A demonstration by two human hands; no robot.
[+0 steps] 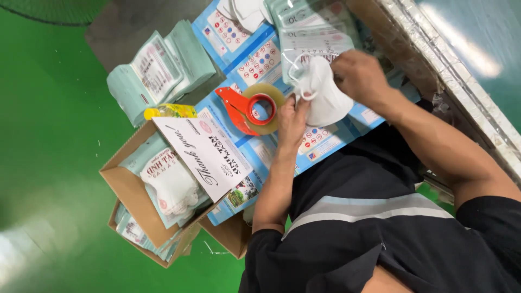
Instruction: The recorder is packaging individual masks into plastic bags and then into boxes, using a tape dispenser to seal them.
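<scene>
Both hands gripped the white mask (325, 97): the left hand (293, 120) pinched its lower edge, while the right hand (359, 76) closed over the top, hiding that part. Its long axis ran from the tape dispenser (252, 108) toward the clear pouch (312, 40), whose edges were hard to make out.

White face mask (324, 92), crumpled, held above blue flat boxes.

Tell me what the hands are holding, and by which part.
Both hold a white face mask: the left hand grips its lower left edge, the right hand its upper right edge.
</scene>
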